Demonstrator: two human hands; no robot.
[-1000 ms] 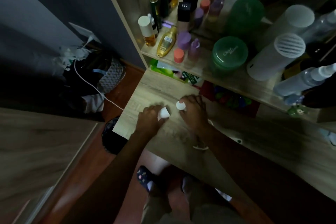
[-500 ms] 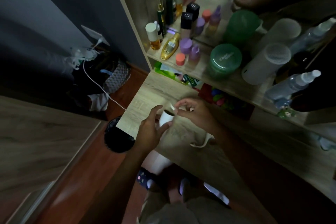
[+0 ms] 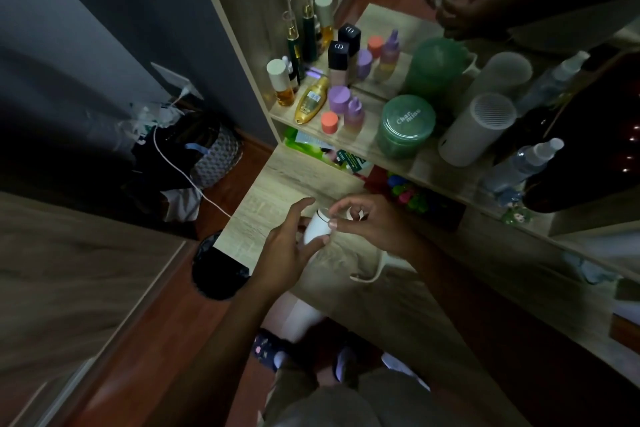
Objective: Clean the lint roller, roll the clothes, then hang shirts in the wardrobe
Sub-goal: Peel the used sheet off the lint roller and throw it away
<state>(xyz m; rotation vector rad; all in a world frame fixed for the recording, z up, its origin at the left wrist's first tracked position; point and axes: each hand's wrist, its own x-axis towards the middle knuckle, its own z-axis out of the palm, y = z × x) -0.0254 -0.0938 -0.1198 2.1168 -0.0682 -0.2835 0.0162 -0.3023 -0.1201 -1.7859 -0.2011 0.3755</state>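
Observation:
The lint roller (image 3: 316,227) is a short white cylinder with a dark line near its top rim. It is held above the wooden desk (image 3: 277,184). My left hand (image 3: 285,248) wraps it from the left and below. My right hand (image 3: 372,224) meets it from the right, thumb and forefinger pinched at the top rim. A small white bit shows inside its curled fingers. A white hooked handle (image 3: 369,273) trails out below my right wrist onto the desk. No shirts are in sight.
A shelf (image 3: 356,146) behind the desk carries several bottles, a green jar (image 3: 405,125), a white cylinder (image 3: 474,130) and a spray bottle (image 3: 519,165). On the floor to the left stand a black bin (image 3: 218,269) and a bag with a white cable (image 3: 194,180). A wooden panel (image 3: 69,270) fills the lower left.
Both hands rose off the desk with the white roller. My right hand shifted from resting on a white piece to pinching at the roller's top rim.

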